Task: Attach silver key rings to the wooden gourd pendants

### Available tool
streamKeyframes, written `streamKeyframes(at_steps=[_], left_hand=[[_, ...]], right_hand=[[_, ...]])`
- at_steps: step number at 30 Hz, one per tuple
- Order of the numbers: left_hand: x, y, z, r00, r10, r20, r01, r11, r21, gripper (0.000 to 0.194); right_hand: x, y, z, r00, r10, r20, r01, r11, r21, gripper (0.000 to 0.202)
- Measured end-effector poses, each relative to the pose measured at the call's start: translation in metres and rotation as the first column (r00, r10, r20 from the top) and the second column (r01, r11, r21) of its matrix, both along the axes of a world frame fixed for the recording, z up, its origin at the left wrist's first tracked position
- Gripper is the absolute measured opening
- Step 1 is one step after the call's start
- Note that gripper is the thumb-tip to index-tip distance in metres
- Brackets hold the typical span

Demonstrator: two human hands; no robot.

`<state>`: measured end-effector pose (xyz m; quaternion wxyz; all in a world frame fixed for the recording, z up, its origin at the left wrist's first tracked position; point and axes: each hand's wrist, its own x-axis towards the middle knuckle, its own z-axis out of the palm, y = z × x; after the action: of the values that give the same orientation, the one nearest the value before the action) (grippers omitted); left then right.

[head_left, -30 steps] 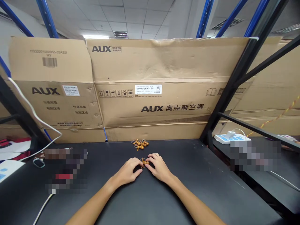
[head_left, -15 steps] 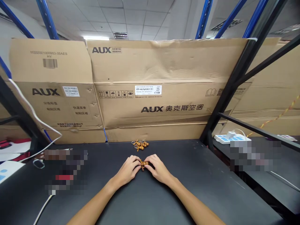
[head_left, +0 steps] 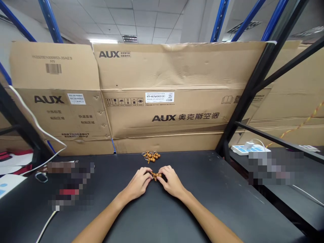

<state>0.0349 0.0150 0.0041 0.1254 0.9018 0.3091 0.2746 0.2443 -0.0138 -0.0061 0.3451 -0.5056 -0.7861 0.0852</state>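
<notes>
A small brown gourd-shaped keychain (head_left: 156, 175) is between my two hands, low over the black table (head_left: 157, 216). My left hand (head_left: 138, 182) pinches its left end with thumb and fingertips. The thumb and fingers of my right hand (head_left: 171, 181) are closed round its right end. Part of the keychain is hidden by the fingertips. Beyond my hands, a pile of similar gourd keychains (head_left: 152, 156) with metal rings lies near the far edge of the table.
Large cardboard boxes (head_left: 162, 74) stand along the back edge. Blurred-out items and a white cable (head_left: 47, 224) lie on the left. A black metal frame (head_left: 225, 135) borders the right side, with a white power strip (head_left: 253, 150) on the neighbouring table.
The keychain has turned slightly between my fingers, and its dangling beads sit higher. My right hand's fingers have shifted a little. The pile has not moved.
</notes>
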Motion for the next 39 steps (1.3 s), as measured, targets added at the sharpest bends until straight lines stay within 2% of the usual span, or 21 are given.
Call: streamKeyframes(at_steps=[3, 8, 14, 18, 20, 25, 28, 32, 37, 39], left_hand=[[0.0, -0.001, 0.0, 1.0, 0.008, -0.017, -0.008, 1.0, -0.005, 0.016], [0.0, 0.002, -0.002, 0.999, 0.032, 0.008, -0.032, 0.999, 0.011, 0.02], [0.001, 0.0, 0.0, 1.0, -0.002, 0.019, 0.002, 1.0, 0.013, 0.014], [0.001, 0.0, -0.001, 0.998, 0.056, 0.0, -0.056, 0.998, 0.035, 0.016], [0.0, 0.001, -0.002, 0.999, 0.049, 0.01, -0.049, 0.998, 0.035, 0.017], [0.0, 0.002, 0.0, 0.999, -0.037, 0.005, 0.037, 0.999, -0.003, 0.019], [-0.001, 0.001, 0.002, 0.999, -0.046, -0.006, 0.046, 0.999, -0.018, 0.018], [-0.005, 0.007, 0.0, 0.995, 0.094, -0.012, -0.094, 0.994, 0.052, 0.017], [-0.015, 0.022, -0.009, 0.932, 0.361, -0.019, -0.355, 0.924, 0.142, 0.014], [-0.016, 0.028, -0.011, 0.926, 0.377, -0.022, -0.37, 0.916, 0.156, 0.017]], right_hand=[[0.001, 0.001, -0.001, 0.999, -0.048, 0.015, 0.048, 0.999, -0.005, 0.01], [-0.002, -0.001, -0.001, 0.993, 0.108, -0.051, -0.107, 0.994, 0.017, 0.009], [0.003, 0.004, -0.007, 0.997, -0.073, -0.012, 0.073, 0.997, 0.014, 0.012], [0.001, 0.001, -0.005, 0.998, 0.056, -0.039, -0.056, 0.998, 0.013, 0.011], [-0.001, -0.001, -0.003, 0.996, 0.073, -0.042, -0.073, 0.997, 0.015, 0.012], [0.003, 0.005, -0.004, 0.991, -0.134, 0.009, 0.134, 0.99, 0.035, 0.013], [0.009, 0.009, -0.007, 0.991, -0.132, 0.015, 0.131, 0.991, 0.03, 0.012], [0.014, 0.011, -0.01, 0.99, -0.139, 0.022, 0.138, 0.99, 0.03, 0.012], [0.015, 0.013, -0.012, 0.96, -0.276, 0.057, 0.275, 0.961, 0.015, 0.014], [0.016, 0.014, -0.013, 0.944, -0.322, 0.066, 0.322, 0.947, 0.012, 0.012]])
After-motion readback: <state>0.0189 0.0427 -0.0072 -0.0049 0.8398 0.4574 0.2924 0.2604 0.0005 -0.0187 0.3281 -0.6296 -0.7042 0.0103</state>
